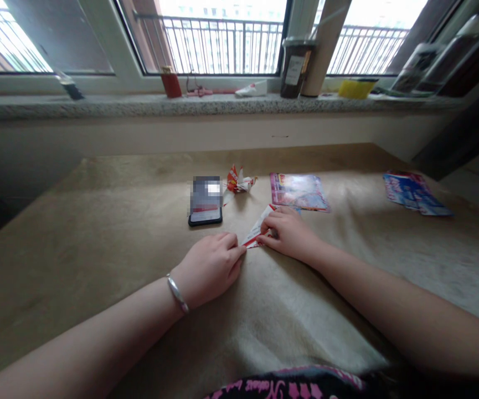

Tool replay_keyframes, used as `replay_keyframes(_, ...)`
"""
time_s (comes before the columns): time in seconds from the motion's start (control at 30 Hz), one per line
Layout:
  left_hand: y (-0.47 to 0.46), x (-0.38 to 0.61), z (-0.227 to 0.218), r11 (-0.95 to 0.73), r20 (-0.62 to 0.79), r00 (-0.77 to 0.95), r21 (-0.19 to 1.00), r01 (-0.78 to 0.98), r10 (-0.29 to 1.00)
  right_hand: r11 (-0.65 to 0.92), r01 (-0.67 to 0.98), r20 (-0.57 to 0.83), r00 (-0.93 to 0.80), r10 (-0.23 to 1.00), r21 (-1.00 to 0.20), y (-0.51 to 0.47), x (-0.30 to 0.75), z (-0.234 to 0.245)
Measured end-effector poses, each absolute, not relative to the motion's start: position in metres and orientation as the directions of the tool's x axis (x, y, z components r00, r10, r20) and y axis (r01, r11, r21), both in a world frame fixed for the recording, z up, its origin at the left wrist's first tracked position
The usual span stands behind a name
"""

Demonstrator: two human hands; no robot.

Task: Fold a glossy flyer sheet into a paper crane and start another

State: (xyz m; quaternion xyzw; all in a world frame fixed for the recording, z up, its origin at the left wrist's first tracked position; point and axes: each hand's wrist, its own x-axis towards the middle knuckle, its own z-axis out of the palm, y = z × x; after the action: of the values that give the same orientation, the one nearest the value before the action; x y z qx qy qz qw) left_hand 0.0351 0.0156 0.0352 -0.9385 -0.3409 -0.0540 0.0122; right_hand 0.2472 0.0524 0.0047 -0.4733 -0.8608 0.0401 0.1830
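Observation:
A folded piece of red and white printed paper [258, 228] lies on the table between my hands. My left hand [216, 263], with a silver bangle at the wrist, has its fingers closed at the paper's near left corner. On the paper's right side, my right hand [287, 230] grips the edge with its fingers bent together, covering part of it. Just beyond stands a folded paper crane [239, 180] in orange-red and white. Left of the crane lies a black phone [206, 200], its screen lit and blurred out.
Pink printed sheets [299, 191] lie behind my right hand. Blue printed packets [416, 194] rest at the table's right. Along the stone windowsill [222, 105] stand a red container [170, 83], a dark lidded jar [295, 69] and a yellow item [356, 88].

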Motion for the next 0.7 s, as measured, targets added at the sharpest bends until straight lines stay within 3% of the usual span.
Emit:
replay_keyframes(0.47, 0.019, 0.025, 0.041, -0.718, 0.042, 0.719, 0.110, 0.687, 0.694, 0.577, 0.783, 0.290, -0.510, 0.810, -0.234, 0.051, 0.248, 0.002)
replay_keyframes(0.7, 0.025, 0.023, 0.034, -0.800, 0.139, 0.789, 0.162, 0.578, 0.598, 0.649, 0.752, 0.351, -0.582, 0.734, -0.111, 0.046, 0.247, 0.006)
